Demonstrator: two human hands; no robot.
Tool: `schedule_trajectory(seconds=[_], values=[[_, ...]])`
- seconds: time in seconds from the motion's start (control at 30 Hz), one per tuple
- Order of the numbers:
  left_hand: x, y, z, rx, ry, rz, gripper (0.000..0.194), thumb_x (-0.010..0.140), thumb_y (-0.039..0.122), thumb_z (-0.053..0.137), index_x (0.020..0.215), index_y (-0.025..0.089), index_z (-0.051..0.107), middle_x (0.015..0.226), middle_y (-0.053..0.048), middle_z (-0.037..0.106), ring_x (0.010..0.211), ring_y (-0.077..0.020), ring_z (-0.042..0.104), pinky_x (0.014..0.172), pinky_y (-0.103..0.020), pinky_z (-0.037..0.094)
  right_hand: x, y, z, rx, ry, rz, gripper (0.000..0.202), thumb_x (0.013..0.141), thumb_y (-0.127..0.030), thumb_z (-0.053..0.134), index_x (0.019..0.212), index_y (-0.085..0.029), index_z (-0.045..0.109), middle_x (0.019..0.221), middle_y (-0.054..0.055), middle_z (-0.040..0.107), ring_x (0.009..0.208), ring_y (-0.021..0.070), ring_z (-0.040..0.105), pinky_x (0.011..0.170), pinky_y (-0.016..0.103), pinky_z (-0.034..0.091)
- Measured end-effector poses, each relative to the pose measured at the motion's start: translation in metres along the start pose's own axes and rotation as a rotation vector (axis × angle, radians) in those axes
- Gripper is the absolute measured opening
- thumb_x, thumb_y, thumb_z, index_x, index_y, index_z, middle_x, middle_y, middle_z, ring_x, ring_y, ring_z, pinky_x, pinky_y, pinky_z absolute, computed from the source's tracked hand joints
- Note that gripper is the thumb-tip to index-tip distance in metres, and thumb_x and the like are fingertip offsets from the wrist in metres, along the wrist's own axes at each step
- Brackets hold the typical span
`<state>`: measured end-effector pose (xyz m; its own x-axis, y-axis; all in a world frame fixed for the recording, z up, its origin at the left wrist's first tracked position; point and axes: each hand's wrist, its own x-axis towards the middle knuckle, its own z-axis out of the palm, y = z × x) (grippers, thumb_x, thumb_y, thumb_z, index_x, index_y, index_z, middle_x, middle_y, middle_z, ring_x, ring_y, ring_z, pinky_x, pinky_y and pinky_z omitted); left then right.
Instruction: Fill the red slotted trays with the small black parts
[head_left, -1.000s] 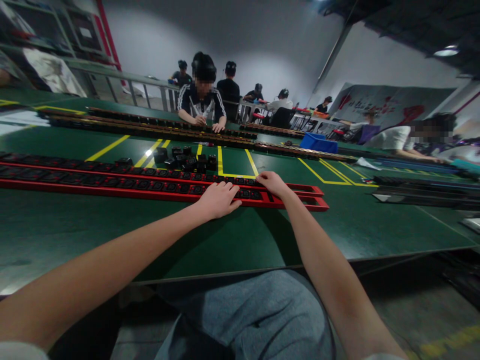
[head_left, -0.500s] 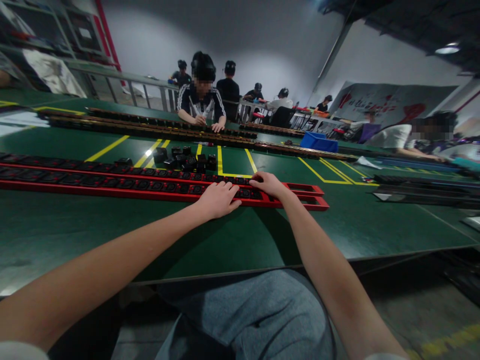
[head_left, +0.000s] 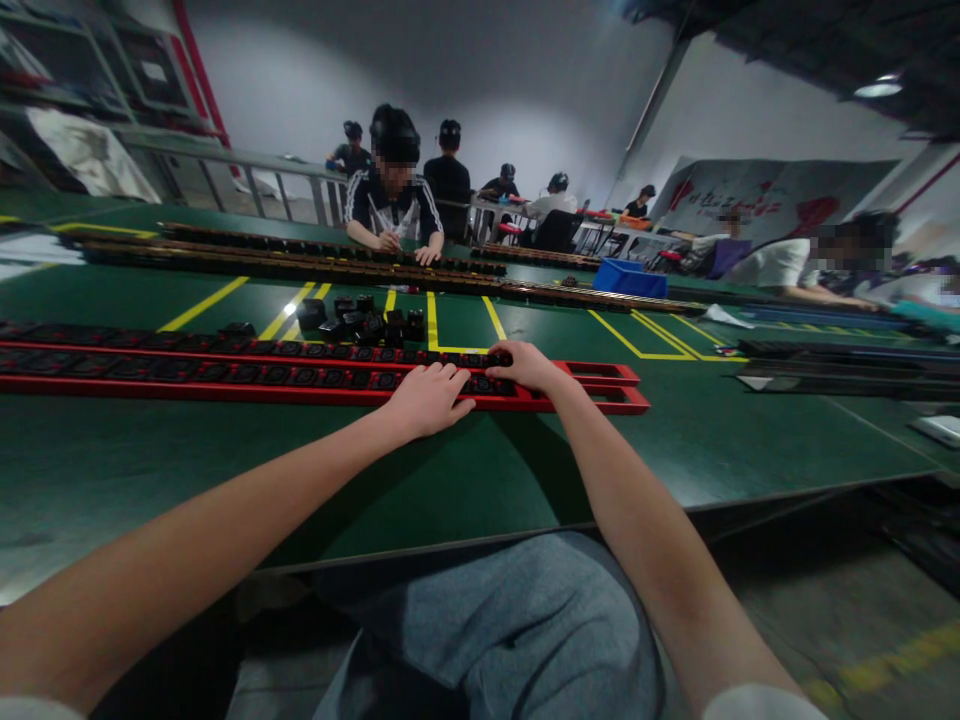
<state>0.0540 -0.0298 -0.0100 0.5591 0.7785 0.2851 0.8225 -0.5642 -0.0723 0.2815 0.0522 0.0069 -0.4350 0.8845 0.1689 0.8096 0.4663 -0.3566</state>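
A long red frame (head_left: 330,393) with two rows of black square parts (head_left: 304,376) lies across the green table before me. My left hand (head_left: 426,400) rests on its near row, palm down, with fingers stretched out over the parts. Farther right, my right hand (head_left: 526,365) reaches over the frame with curled fingers. Its thumb and forefinger are around a black square part (head_left: 500,358) in the far row, which they partly hide. Open slots show at the frame's right end.
A pile of loose black parts (head_left: 360,320) lies behind the frame. Across the table, a co-worker (head_left: 394,195) bends over long dark strips (head_left: 300,262). A blue bin (head_left: 630,279) stands to the right of those strips. More dark strips (head_left: 817,375) lie at the right.
The whole view has shifted slightly, so the scene sits a little farther left. Both hands stay at the same places on the frame, with hardly any movement.
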Motion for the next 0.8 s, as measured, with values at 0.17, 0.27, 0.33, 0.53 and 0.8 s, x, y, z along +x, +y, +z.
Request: schedule_trajectory(seconds=[0.17,0.27,0.33,0.53,0.8], values=[[-0.001,0.001,-0.003,0.011,-0.015,-0.005,0.046,0.098,0.049,0.045,0.128,0.016,0.056,0.117,-0.014,0.066,0.107,-0.0301,0.062,0.087,-0.040,0.046,0.003,0.006,0.001,-0.008,-0.013,-0.006,0.037,0.082,-0.032,0.076,0.116,-0.019,0.069,0.110,0.009,0.072,0.095,0.0219,0.067,0.090,0.036,0.052],[-0.002,0.001,-0.003,0.007,-0.017,-0.005,0.046,0.098,0.048,0.046,0.130,0.016,0.055,0.119,-0.014,0.066,0.108,-0.0299,0.062,0.088,-0.040,0.046,0.003,0.009,-0.002,-0.034,-0.018,0.015,0.039,0.082,-0.035,0.076,0.117,-0.020,0.068,0.110,0.009,0.072,0.095,0.0232,0.067,0.088,0.037,0.052],[-0.002,0.000,-0.002,0.004,-0.006,0.001,0.047,0.098,0.049,0.045,0.131,0.016,0.055,0.121,-0.014,0.066,0.109,-0.0299,0.062,0.090,-0.041,0.046,0.001,0.014,-0.005,-0.057,-0.021,0.042,0.041,0.083,-0.038,0.075,0.120,-0.021,0.067,0.110,0.009,0.071,0.096,0.0244,0.067,0.088,0.038,0.051],[0.000,-0.001,0.002,0.001,0.001,0.013,0.049,0.098,0.049,0.044,0.133,0.015,0.055,0.127,-0.015,0.064,0.114,-0.0297,0.060,0.094,-0.040,0.045,-0.009,0.041,-0.020,-0.094,-0.051,0.156,0.036,0.085,-0.035,0.070,0.119,-0.024,0.066,0.115,0.008,0.071,0.102,0.0252,0.066,0.091,0.038,0.050],[0.001,0.000,0.003,-0.008,0.001,0.000,0.047,0.098,0.048,0.044,0.131,0.016,0.056,0.125,-0.014,0.065,0.114,-0.0292,0.060,0.092,-0.041,0.045,-0.018,0.035,-0.031,-0.242,-0.022,0.284,0.036,0.086,-0.037,0.068,0.120,-0.024,0.067,0.120,0.012,0.070,0.116,0.0350,0.061,0.104,0.059,0.039]])
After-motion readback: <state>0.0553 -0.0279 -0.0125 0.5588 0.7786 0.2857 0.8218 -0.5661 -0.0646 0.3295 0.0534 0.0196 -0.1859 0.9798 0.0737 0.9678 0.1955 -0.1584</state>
